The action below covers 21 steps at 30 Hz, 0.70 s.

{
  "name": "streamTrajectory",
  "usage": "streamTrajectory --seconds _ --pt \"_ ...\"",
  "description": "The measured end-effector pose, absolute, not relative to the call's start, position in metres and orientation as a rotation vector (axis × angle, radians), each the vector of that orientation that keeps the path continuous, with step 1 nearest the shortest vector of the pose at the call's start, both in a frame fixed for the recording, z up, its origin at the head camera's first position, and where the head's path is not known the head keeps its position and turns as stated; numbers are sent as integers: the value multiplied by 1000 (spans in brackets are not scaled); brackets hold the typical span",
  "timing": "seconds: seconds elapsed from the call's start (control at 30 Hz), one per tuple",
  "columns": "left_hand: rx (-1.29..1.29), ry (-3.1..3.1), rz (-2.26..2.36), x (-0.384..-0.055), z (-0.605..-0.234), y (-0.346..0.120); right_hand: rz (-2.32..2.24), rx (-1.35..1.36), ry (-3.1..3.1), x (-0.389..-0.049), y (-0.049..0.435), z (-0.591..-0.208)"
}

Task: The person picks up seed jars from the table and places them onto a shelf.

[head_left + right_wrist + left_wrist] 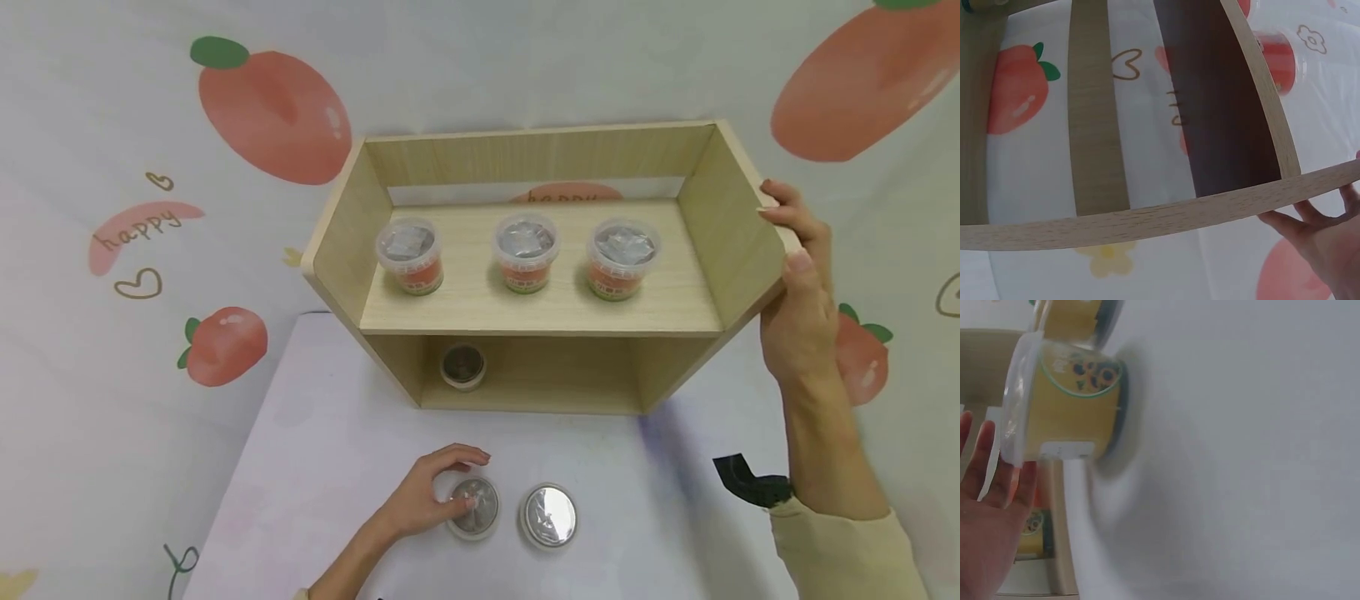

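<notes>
My left hand [431, 492] is at a round yellow tub [476, 508] with a clear lid on the white table. Its thumb lies over the lid and the fingers extend past the far side. In the left wrist view those fingers look fairly straight beside the tub's lid [1016, 400]. A second lidded tub [550, 517] stands just to the right. My right hand [798, 292] holds the front edge of the right side panel of a two-level wooden shelf [540, 321]. In the right wrist view, its fingertips meet the panel's outer face [1260, 197].
Three red tubs with clear lids, a left one [411, 254], a middle one [527, 250] and a right one [622, 258], stand on the upper level. One tub [463, 367] sits at the left of the lower level. A fruit-printed cloth [525, 67] hangs behind.
</notes>
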<state>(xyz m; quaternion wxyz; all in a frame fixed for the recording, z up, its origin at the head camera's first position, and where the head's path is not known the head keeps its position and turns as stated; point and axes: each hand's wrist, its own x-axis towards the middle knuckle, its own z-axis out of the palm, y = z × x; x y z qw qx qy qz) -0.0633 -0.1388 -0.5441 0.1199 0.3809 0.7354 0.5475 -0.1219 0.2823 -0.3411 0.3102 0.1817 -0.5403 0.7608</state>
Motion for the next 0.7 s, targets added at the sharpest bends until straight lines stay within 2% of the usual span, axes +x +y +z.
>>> streamTrajectory --seconds 0.33,0.7 --pt "974 2205 1500 -52 -551 -147 2005 459 -1412 -122 281 -343" --pt "961 2186 1460 -46 -560 -153 1918 479 -1501 -120 282 -341"
